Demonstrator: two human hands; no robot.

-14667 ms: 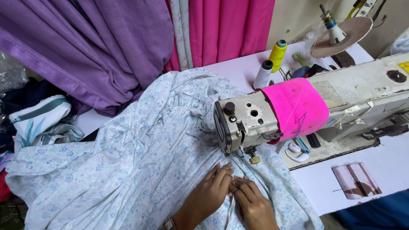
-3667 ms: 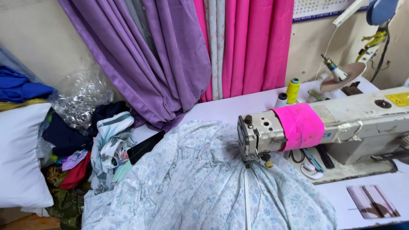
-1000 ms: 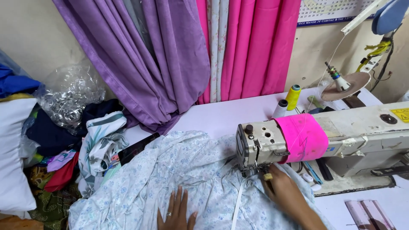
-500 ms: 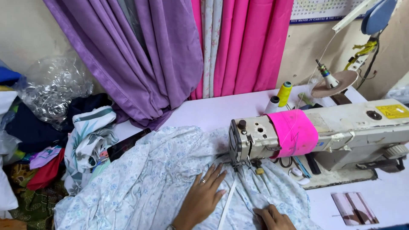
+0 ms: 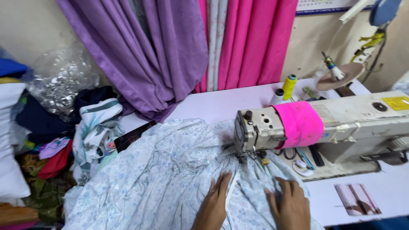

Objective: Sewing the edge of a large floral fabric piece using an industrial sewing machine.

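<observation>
Both hands now lie flat on the pale blue floral cotton fabric (image 5: 170,179) in front of the needle; half a second ago the right hand was only entering at the lower edge, and the view has swung slightly right. The left hand (image 5: 214,204) rests with fingers spread and pressed down, just left of a white seam strip (image 5: 231,191) that runs toward the needle. The right hand (image 5: 290,205) lies open, palm down, just right of it, pinching nothing. The fabric is heaped across the lilac table (image 5: 221,102) and bunched under the head of the cream industrial sewing machine (image 5: 324,127).

In my judgement, the bunched folds close to the presser foot (image 5: 245,157) could be caught into the seam, because the cloth gathers thickly there. The left fingertips lie near the needle, so a slip forward could bring them under it.

A bright pink band of cloth (image 5: 300,123) wraps the machine arm. A small yellow rectangular label (image 5: 396,102) sits on the machine's right end. A pale printed card with a brownish picture (image 5: 355,199) lies flat on the table at the lower right. A white wall sheet with a dark blue border (image 5: 324,6) hangs above.
</observation>
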